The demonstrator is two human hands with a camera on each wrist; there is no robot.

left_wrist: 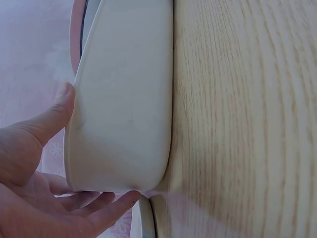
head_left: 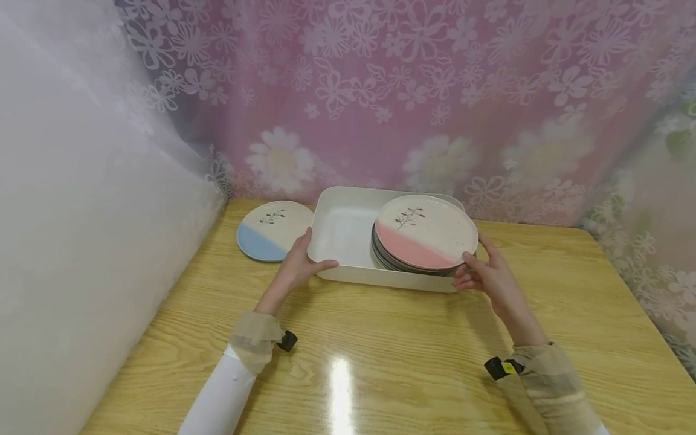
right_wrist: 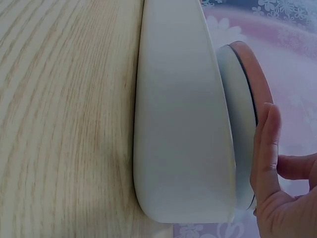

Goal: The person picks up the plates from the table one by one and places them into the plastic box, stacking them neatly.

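Observation:
A white rectangular bin stands on the table, with a stack of plates in its right half. On top of the stack is a pink-and-white plate with a twig pattern, tilted and overhanging the bin's rim. My right hand pinches this plate at its near right edge. At the bin's left end is my left hand, its thumb on the front rim and its fairly straight fingers touching the short side. Beyond that hand lies a blue-and-white plate on the table, partly covered by the hand and bin.
The wooden table extends toward me and to the right. Behind it hangs a pink floral curtain, close to the bin's far side. A white wall or cloth borders the left edge.

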